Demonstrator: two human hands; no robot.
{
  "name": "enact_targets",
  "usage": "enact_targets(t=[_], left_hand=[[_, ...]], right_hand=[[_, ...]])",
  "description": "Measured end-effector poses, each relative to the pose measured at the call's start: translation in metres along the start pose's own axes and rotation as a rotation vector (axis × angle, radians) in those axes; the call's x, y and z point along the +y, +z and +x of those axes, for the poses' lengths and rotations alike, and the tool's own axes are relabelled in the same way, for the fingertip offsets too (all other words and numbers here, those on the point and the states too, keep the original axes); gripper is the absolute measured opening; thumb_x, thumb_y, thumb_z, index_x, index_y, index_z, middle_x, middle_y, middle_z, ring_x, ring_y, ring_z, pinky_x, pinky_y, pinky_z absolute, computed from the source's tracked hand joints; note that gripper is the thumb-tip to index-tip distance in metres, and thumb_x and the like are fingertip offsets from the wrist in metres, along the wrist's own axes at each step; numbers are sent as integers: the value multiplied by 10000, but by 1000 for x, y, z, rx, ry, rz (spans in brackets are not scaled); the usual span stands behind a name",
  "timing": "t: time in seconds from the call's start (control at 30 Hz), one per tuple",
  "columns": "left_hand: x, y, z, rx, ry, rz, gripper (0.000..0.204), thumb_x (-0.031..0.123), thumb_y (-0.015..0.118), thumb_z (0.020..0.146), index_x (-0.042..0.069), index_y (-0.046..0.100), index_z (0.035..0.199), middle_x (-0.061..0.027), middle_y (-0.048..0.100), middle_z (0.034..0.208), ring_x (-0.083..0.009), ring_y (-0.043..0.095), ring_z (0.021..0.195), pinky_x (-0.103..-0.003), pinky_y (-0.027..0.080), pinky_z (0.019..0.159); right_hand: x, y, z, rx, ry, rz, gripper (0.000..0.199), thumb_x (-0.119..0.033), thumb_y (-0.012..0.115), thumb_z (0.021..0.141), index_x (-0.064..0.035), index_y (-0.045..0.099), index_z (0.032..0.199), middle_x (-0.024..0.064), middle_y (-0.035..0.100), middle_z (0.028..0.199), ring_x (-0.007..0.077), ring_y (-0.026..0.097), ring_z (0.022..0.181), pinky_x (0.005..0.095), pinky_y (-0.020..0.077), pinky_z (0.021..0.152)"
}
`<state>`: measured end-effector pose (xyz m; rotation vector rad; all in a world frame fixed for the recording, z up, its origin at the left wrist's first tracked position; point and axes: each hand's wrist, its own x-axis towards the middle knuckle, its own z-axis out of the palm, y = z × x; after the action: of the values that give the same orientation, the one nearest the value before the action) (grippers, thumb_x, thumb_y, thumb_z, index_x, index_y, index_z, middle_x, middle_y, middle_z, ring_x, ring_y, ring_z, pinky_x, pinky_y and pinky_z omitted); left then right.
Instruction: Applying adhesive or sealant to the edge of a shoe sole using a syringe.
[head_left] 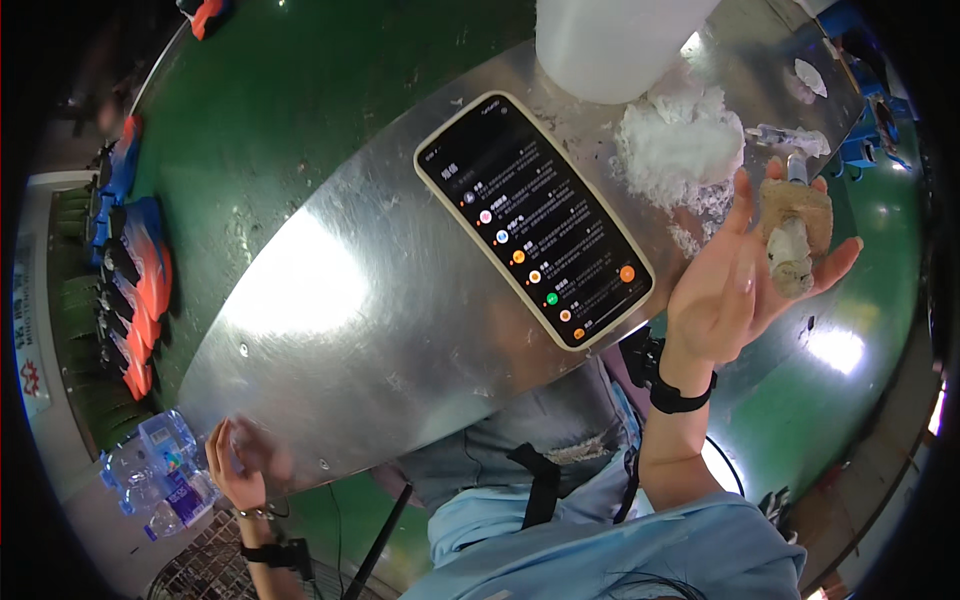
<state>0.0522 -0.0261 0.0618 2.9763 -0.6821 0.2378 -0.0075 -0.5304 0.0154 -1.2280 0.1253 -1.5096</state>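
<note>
My right hand [715, 290] is raised palm up over the right end of the metal table [330, 330]. On its fingers rests a small tan fabric piece [797, 228] with white stuffing poking out of it. A pile of white stuffing [675, 140] lies on the table just left of that hand. My left hand [240, 462] is low at the table's near left edge, blurred, with its fingers loosely apart and nothing seen in it. Both wrists wear a black band.
A phone [535, 220] with a lit screen lies flat in the middle of the table. A white plastic container [610, 40] stands at the far edge. Clear plastic bottles [160, 470] lie by my left hand. Red and blue items [135, 270] line the green surface on the left.
</note>
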Motion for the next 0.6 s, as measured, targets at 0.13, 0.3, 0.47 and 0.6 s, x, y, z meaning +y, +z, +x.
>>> enact_targets(t=[0.13,0.3,0.47,0.6], left_hand=[[35,-15,121,-74,435,94,417,-101,462,688,9,548,1081,-179,550,1062,-323,552,941,-363,450,794],[84,9,289,-117,667,232,563,-15,499,729,120,393,1265,-115,421,1264,-324,454,1087,-411,382,904],[128,42,428,260,772,-11,848,73,644,694,167,155,1380,-126,276,1369,-343,317,1227,-398,299,1015],[217,36,474,402,798,-122,908,316,702,632,75,201,1349,-180,246,1360,-359,300,1224,-438,264,1021]], right_hand=[[-4,0,2,26,35,-49,965,-277,714,642,-194,78,1363,150,301,1290,333,444,1067,459,390,879],[0,-9,3,-36,-44,-267,795,-399,609,726,-159,179,1350,121,390,1145,241,438,895,381,375,734],[0,-9,-7,-122,45,-232,792,-434,638,701,-112,222,1293,148,408,1085,229,484,789,330,419,632],[-1,-13,-4,-166,58,-218,801,-536,635,675,-132,265,1260,142,401,1064,232,499,757,319,424,596]])
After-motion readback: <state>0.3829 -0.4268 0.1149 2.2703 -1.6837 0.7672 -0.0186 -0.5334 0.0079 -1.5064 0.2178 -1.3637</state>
